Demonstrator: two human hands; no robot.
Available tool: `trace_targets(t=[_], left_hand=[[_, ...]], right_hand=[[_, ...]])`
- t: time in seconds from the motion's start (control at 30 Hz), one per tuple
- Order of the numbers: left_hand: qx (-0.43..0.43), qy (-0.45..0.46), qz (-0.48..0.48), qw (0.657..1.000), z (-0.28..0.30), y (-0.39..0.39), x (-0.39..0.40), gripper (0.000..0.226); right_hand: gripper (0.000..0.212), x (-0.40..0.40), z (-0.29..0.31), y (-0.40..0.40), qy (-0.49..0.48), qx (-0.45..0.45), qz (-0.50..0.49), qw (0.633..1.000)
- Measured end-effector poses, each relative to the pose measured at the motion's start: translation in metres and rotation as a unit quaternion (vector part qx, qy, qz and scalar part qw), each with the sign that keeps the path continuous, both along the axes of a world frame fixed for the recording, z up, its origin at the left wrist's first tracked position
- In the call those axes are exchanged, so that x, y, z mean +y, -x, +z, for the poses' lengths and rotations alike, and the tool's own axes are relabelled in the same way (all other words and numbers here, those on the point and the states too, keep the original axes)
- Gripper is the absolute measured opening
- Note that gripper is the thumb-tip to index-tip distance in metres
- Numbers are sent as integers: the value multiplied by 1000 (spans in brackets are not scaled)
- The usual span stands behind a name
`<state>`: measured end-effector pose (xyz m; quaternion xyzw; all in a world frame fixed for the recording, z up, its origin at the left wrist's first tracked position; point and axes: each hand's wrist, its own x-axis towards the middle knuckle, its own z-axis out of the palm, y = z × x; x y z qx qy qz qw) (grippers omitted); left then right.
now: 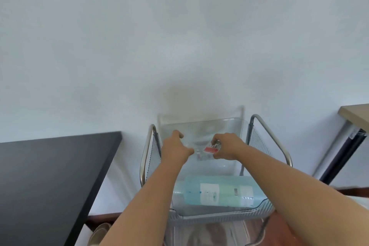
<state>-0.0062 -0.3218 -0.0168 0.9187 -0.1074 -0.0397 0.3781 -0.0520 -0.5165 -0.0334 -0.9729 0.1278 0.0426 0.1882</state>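
A clear plastic bin (229,126) sits in the top tier of a metal wire cart (269,132) against the white wall. My left hand (175,147) reaches into the bin at its left side, fingers loosely curled, with nothing visibly in it. My right hand (225,147) pinches a small clear item with a red label (209,149) inside the bin. A large pale blue bottle (217,190) with white labels lies on its side in the cart, nearer to me.
A black tabletop (50,175) stands to the left of the cart. A light wooden table corner (357,114) with a dark leg (343,156) is at the right. Beige shoes (99,233) lie on the floor below the black table.
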Motion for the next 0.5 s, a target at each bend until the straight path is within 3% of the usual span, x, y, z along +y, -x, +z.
trace_targets(t=[0.2, 0.4, 0.5], left_hand=[[52, -59, 20, 997, -32, -17, -6, 55], [52, -89, 15, 995, -42, -32, -14, 22], [62, -100, 12, 993, -51, -36, -16, 24]], right_hand=[[48, 7, -19, -14, 91, 14, 44, 995], [65, 5, -37, -26, 148, 10, 24, 989], [58, 4, -43, -31, 131, -5, 10, 991]])
